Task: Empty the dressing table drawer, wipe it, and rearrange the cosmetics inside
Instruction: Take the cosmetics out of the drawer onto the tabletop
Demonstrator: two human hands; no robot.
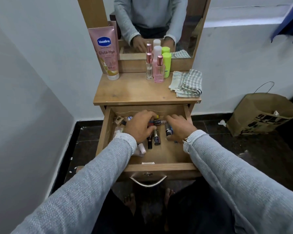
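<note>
Open drawer (107,132): both hands among cosmetics, small bottle (158,122) crosswise.

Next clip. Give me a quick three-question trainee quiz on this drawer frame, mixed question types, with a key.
1. True or false: the drawer is shut.
2. Where is the checked cloth? A) in the drawer B) folded on the tabletop C) on the floor
3. Fill in: the left hand and right hand are both inside the ____.

Key:
1. False. It is pulled out, small cosmetics still lying in it.
2. B, at the right side.
3. drawer.
</note>
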